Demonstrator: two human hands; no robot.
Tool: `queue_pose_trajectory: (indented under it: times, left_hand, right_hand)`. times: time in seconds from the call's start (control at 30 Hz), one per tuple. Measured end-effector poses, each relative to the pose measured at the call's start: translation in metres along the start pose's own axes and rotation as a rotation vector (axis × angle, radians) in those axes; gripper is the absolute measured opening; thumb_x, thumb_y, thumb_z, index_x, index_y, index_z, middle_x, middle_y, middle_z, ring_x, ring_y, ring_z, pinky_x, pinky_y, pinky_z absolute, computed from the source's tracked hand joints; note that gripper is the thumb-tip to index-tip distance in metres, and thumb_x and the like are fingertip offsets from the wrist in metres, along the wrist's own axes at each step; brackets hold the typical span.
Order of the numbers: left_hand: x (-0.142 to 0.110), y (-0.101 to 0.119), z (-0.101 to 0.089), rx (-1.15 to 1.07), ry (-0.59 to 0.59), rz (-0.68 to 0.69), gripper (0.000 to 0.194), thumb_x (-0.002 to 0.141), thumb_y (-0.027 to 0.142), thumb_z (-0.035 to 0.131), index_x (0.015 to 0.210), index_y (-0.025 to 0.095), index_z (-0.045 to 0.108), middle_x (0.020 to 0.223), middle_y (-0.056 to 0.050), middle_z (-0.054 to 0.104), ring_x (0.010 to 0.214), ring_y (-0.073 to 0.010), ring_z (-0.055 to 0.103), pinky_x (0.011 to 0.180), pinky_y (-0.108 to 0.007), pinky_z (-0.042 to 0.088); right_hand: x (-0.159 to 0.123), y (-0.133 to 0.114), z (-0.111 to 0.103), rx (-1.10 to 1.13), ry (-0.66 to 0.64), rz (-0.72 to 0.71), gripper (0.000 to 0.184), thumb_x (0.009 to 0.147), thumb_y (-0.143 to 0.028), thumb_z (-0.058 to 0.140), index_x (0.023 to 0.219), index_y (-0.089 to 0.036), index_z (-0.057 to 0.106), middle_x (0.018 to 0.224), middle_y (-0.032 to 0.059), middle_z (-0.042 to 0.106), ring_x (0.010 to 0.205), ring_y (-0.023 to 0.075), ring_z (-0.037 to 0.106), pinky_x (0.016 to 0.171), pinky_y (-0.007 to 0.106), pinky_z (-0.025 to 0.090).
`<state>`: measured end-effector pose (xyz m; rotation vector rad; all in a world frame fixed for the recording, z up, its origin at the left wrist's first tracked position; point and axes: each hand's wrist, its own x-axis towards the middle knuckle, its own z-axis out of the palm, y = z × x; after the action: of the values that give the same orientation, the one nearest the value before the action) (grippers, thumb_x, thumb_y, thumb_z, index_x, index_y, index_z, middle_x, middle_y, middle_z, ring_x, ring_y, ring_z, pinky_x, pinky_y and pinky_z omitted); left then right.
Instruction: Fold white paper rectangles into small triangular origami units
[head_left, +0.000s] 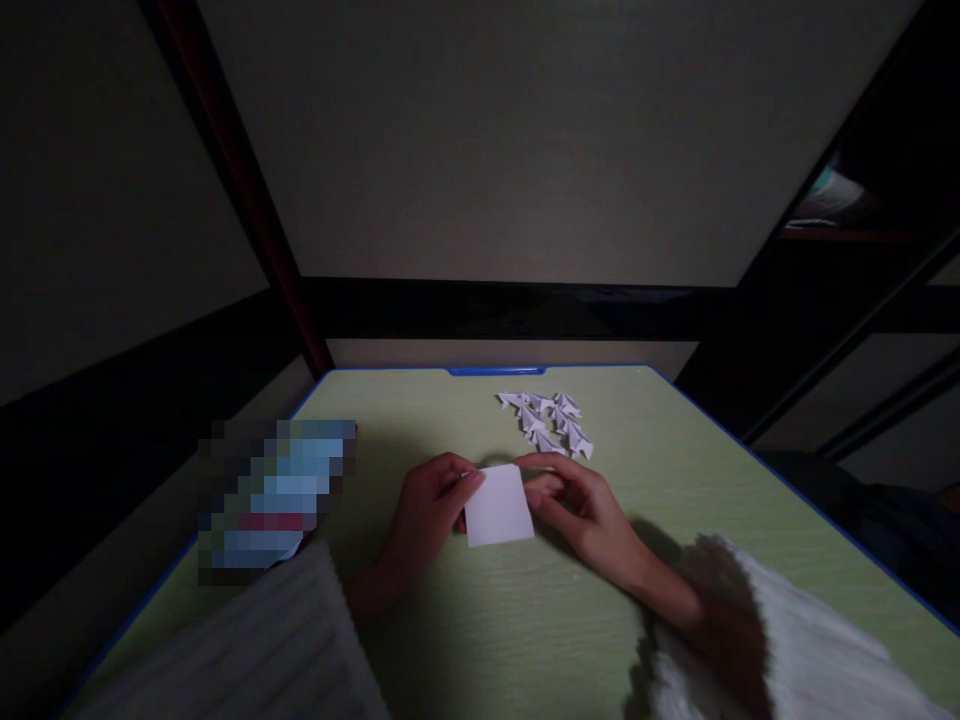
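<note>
A small, roughly square white sheet of paper [500, 508] is held up over the middle of the table. My left hand [429, 512] pinches its upper left corner, thumb on the near face and fingers behind. At the sheet's right edge is my right hand [581, 505], fingers curved and apart, with the index fingertip by the upper right corner. Whether that fingertip presses on the paper is hard to see. Just beyond the hands lie several folded white paper pieces [531, 420] with pointed tips, grouped loosely together.
The pale green table [480, 640] has a blue edge and a blue handle-like strip [496, 371] at the back. A pixelated bluish object [289, 490] lies on its left side. Behind stands a light panel [510, 150]; a dark shelf [847, 235] is at right.
</note>
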<state>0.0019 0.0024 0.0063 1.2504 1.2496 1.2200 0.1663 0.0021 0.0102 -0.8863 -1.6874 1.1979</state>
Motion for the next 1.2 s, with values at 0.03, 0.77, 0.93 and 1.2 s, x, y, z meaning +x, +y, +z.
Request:
queue_pose_trajectory:
  times: [0.03, 0.77, 0.93, 1.2]
  left_hand:
    - [-0.001, -0.001, 0.0, 0.013, -0.031, 0.005, 0.015, 0.061, 0.025, 0.056, 0.054, 0.014, 0.051, 0.038, 0.007, 0.048, 0.031, -0.0052, 0.042, 0.031, -0.015, 0.031]
    - [-0.007, 0.0, 0.004, 0.036, -0.173, -0.019, 0.014, 0.064, 0.025, 0.055, 0.056, 0.013, 0.054, 0.043, 0.003, 0.054, 0.037, -0.0077, 0.048, 0.038, -0.017, 0.037]
    - [-0.003, 0.002, 0.003, -0.011, -0.058, -0.078, 0.016, 0.058, 0.023, 0.059, 0.048, 0.013, 0.051, 0.04, 0.004, 0.052, 0.037, -0.0076, 0.047, 0.037, -0.017, 0.036]
    - [0.001, 0.007, -0.002, -0.165, 0.124, -0.117, 0.016, 0.055, 0.025, 0.062, 0.052, 0.011, 0.054, 0.044, 0.003, 0.057, 0.042, -0.0099, 0.052, 0.039, -0.018, 0.042]
  right_hand:
    - [0.001, 0.0, 0.0, 0.051, 0.02, 0.026, 0.023, 0.073, -0.02, 0.05, 0.096, -0.016, 0.051, 0.057, -0.0028, 0.054, 0.053, 0.0091, 0.05, 0.05, 0.021, 0.039]
    - [0.002, 0.01, 0.003, 0.024, 0.036, 0.177, 0.027, 0.073, -0.033, 0.051, 0.057, -0.012, 0.054, 0.047, -0.0041, 0.041, 0.043, 0.006, 0.033, 0.041, 0.019, 0.024]
    - [0.003, 0.004, 0.004, 0.071, 0.11, 0.129, 0.018, 0.072, -0.031, 0.053, 0.071, -0.014, 0.058, 0.052, -0.0025, 0.051, 0.046, 0.0075, 0.043, 0.043, 0.019, 0.033]
    - [0.004, 0.005, 0.003, 0.004, 0.028, 0.041, 0.014, 0.069, -0.019, 0.057, 0.081, -0.016, 0.064, 0.063, 0.0018, 0.062, 0.057, 0.0108, 0.054, 0.055, 0.024, 0.043]
